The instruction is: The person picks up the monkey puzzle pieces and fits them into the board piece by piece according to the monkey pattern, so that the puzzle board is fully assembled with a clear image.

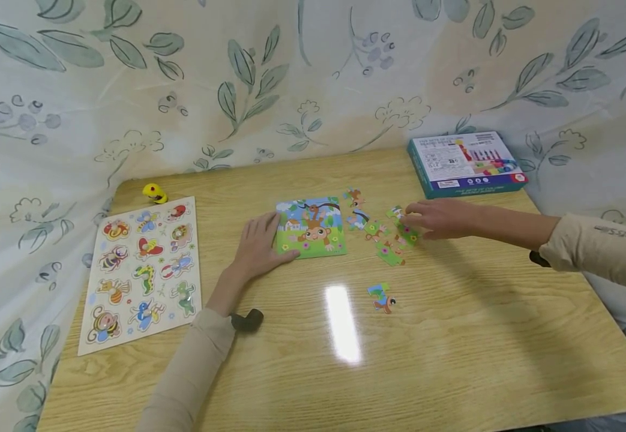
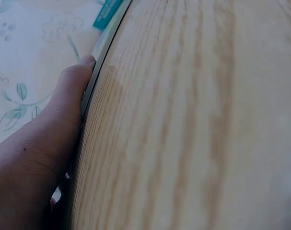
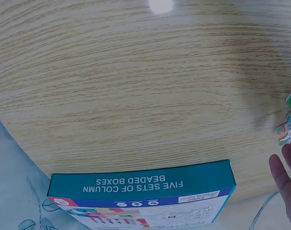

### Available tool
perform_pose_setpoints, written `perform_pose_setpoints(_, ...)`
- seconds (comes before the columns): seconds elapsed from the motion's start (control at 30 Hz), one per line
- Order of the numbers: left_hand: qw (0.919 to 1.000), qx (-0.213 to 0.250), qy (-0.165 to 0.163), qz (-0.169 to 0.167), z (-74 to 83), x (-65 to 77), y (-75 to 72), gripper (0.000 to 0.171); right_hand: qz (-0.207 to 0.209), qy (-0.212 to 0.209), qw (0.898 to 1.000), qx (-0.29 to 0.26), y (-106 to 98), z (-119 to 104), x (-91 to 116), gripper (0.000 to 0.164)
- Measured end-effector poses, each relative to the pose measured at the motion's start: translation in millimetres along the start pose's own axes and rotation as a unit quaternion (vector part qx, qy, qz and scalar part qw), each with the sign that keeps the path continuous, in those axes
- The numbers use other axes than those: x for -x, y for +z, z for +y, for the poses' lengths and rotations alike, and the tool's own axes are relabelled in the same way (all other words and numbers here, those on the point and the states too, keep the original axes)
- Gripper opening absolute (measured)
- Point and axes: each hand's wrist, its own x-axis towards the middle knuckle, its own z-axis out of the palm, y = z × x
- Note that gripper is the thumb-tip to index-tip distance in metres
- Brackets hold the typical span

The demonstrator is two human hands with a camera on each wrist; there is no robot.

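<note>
A square picture puzzle of a monkey (image 1: pixel 311 231) lies on the wooden table. My left hand (image 1: pixel 258 247) rests against its left side, with the thumb along the lower left corner; the left wrist view shows that thumb (image 2: pixel 71 96) extended at the board's edge. To the right of the picture lie several loose puzzle pieces (image 1: pixel 392 253), some overlapping or touching. My right hand (image 1: pixel 439 219) reaches over the rightmost pieces (image 1: pixel 409 235), fingertips at them and partly hiding them. In the right wrist view its fingers (image 3: pixel 279 175) look extended beside a piece (image 3: pixel 288 132).
One separate puzzle piece (image 1: pixel 382 299) lies nearer the front. On the left is a board of insect pictures (image 1: pixel 142 273), with a small yellow toy (image 1: pixel 154 192) behind it. A boxed bead set (image 1: pixel 466 163) stands at the back right, before the leaf-patterned cloth (image 1: pixel 313 72).
</note>
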Motion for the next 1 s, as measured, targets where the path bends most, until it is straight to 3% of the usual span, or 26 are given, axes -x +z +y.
perform_pose_setpoints(0.5,1.0,0.0,-0.004,-0.001,-0.6,-0.5,0.8,0.103,-0.011,0.027,0.999,-0.018,-4.6,0.2,-14.0,0.051)
perform_pose_setpoints(0.87,1.0,0.004,-0.003,-0.002,-0.3,-1.5,-0.5,0.103,0.022,0.004,0.999,-0.029,-1.5,-2.1,-22.5,0.046)
perform_pose_setpoints(1.0,1.0,0.005,-0.005,-0.005,-0.8,-0.9,-1.8,0.104,0.039,0.037,0.998,-0.043,0.5,-10.4,-36.8,0.043)
